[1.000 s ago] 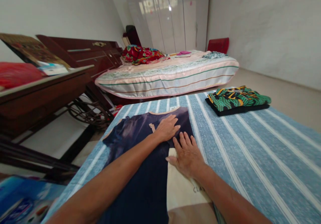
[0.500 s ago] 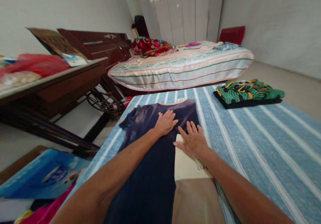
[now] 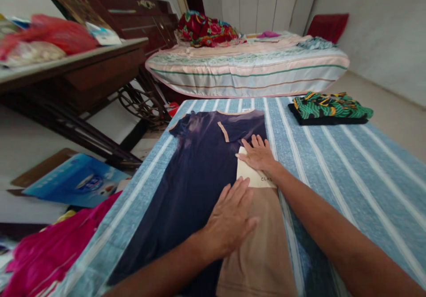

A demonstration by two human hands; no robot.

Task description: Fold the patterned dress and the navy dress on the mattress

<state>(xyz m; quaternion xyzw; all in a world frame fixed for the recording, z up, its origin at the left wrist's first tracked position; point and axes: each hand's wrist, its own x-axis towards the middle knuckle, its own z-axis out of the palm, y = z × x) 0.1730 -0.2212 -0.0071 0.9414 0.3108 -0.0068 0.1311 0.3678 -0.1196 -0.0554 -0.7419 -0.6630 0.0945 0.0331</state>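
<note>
Head view. Presses the left hand (image 3: 229,224) flat, fingers nearly together and released, gripping nothing, where the navy shirt (image 3: 193,173) meets its tan panel (image 3: 262,252). Lays the right hand (image 3: 259,155) palm down farther ahead, likewise open and holding nothing, fingertips on the navy cloth, heel of the palm on the cream patch (image 3: 249,175) with dark lettering. Has the shirt spread lengthwise under both hands on the blue striped sheet (image 3: 333,168), neckline at the far end beyond the right hand. Shows a folded green patterned garment (image 3: 331,106) well to the right of the right hand and farther off, on the same sheet. Beyond both hands, a bed (image 3: 253,71) with a red flowered bundle (image 3: 206,29) on it. Off to the left of the left hand, a dark wooden desk (image 3: 83,66), a blue box (image 3: 76,179) on the floor and pink cloth (image 3: 49,252) by the sheet's edge.
</note>
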